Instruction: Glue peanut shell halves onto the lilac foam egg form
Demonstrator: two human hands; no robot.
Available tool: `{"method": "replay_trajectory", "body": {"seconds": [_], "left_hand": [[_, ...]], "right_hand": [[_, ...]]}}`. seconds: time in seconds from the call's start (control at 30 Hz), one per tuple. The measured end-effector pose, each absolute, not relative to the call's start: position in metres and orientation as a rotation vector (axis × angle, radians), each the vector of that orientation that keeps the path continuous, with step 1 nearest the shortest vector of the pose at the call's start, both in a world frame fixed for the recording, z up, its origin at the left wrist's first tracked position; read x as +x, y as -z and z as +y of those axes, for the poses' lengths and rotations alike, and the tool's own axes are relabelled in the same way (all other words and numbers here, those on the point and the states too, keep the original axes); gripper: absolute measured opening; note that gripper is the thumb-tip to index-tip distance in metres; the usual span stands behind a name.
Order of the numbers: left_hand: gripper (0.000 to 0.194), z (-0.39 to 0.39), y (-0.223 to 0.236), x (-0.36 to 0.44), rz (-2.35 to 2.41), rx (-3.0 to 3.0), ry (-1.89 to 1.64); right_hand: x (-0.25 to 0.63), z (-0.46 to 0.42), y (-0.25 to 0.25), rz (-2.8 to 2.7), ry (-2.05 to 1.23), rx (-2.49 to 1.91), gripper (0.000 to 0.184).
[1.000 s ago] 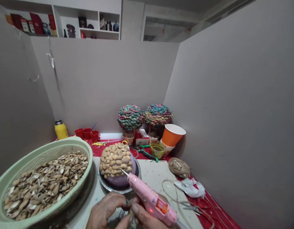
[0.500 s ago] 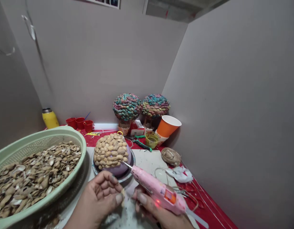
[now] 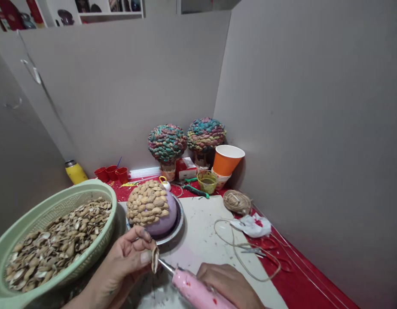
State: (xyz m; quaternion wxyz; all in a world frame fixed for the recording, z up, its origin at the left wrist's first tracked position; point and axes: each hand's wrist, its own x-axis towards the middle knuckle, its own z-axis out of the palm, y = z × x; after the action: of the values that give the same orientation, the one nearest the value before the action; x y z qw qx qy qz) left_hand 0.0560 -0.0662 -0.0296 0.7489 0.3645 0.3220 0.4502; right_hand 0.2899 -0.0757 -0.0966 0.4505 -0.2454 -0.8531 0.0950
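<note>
grey walls [image 3: 121, 86] back and right, counter [image 3: 304, 281] in red below them. pale board [image 3: 201, 240] lies on it, with dark specks. green basket [image 3: 112, 204] at left, holding a heap of loose shells [image 3: 59, 246], some hollow side up. purple balloon [image 3: 169, 218] sits in a metal dish [image 3: 181, 216] on the board, right of the basket; peanut shells [image 3: 148, 201] cover its top and left, right and lower front bare. two multicolor balls [image 3: 168, 143] [image 3: 206, 134] stand side by side on short stands near the back wall. left hand [image 3: 126, 262] is in front of the dish, pinching one shell half [image 3: 155, 260] between thumb and fingers, piece held roughly upright, clear of the board. right hand [image 3: 232, 285] is clenched around the pink glue gun [image 3: 196, 289]; trigger out of sight. gun points left, metal nozzle right at the shell half's edge, can't tell if it touches. orange cup [image 3: 227, 162] leans in a white cup [image 3: 221, 180] by the right wall. twine [image 3: 237, 201] at the board's right edge, crumpled tissue [image 3: 254, 225] just beside it, scissors [image 3: 259, 252] below. yellow bottle [image 3: 76, 173] tilts behind the basket. olive cup [image 3: 207, 182] beside green-handled pliers [image 3: 196, 191]. three red cups [image 3: 111, 173] in a row at back left.
</note>
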Motion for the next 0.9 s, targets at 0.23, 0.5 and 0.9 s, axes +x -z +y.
{"method": "replay_trajectory", "body": {"seconds": [0.23,0.5,0.9], "left_hand": [[0.026,-0.070,0.032,0.057,0.745,0.846,-0.973],[0.027,-0.068,0.034,0.056,0.782,0.894,-0.990],[0.030,-0.067,0.035,0.053,0.860,0.953,-1.019]], "right_hand": [[0.281,-0.071,0.091,-2.067,-0.198,-0.539,0.045],[0.283,-0.073,0.094,-2.118,-0.112,-0.584,0.041],[0.273,-0.077,0.080,-2.059,0.039,-0.674,0.052]]}}
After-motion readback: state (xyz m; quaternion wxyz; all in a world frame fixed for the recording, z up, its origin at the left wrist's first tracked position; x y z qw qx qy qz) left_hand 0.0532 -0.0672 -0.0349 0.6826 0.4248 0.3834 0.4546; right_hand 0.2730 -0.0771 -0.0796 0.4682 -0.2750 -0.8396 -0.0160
